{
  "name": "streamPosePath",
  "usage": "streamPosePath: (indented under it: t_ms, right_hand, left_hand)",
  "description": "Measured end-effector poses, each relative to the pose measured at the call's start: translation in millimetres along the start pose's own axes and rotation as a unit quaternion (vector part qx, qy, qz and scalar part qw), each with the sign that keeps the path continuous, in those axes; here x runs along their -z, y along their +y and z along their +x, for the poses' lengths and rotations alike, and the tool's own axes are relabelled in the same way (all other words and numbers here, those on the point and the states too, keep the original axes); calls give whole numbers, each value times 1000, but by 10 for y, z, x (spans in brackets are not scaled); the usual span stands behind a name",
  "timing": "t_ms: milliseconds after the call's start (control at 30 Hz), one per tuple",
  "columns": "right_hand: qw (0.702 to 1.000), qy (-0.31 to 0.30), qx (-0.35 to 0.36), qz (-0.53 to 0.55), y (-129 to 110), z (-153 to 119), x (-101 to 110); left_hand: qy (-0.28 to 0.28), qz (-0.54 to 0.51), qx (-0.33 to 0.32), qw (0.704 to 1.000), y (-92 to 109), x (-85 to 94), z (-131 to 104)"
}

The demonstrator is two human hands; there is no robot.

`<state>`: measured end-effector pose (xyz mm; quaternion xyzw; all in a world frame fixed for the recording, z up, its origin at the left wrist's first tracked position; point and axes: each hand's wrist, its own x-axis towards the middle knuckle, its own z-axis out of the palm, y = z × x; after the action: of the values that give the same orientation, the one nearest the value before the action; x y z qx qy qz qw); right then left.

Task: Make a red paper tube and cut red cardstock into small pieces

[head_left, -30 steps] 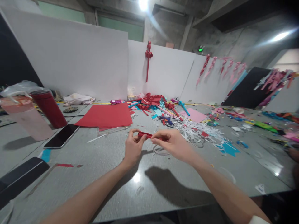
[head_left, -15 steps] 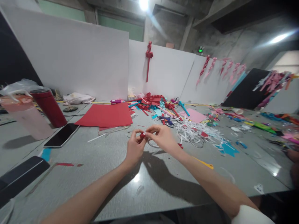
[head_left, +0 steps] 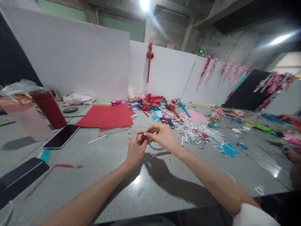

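Both hands meet over the middle of the grey table. My left hand (head_left: 135,149) is closed in a pinch round a small red piece (head_left: 143,137), perhaps rolled or folded paper; its exact form is too small to make out. The fingertips of my right hand (head_left: 164,137) are pinched at the top of this same piece, where a bit of white shows. Just behind the hands lies a stack of red paper sheets (head_left: 107,116). Beside my right hand is a tangle of white paper strips (head_left: 195,130).
At the left stand a pink bottle (head_left: 30,119) and a dark red flask (head_left: 50,110), near a phone (head_left: 62,136) and a black case (head_left: 22,179). Red and blue paper pieces (head_left: 155,102) pile up by the white partition (head_left: 89,62). A person's hand (head_left: 293,157) shows at the right edge.
My right hand has lifted and shifted slightly at the red piece, still pinching. My right forearm now covers most of a yellow strip that showed beside it. My left hand stays nearly in place.
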<state>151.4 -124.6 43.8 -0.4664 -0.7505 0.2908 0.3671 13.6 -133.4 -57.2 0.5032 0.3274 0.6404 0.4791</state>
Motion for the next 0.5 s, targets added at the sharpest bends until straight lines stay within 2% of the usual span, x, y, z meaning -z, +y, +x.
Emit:
streamPosePath:
  t_ms: [500]
  right_hand:
    - [992, 44, 59, -100, 12, -46, -27]
  left_hand:
    - [-2, 11, 3, 1000, 29, 2, -11]
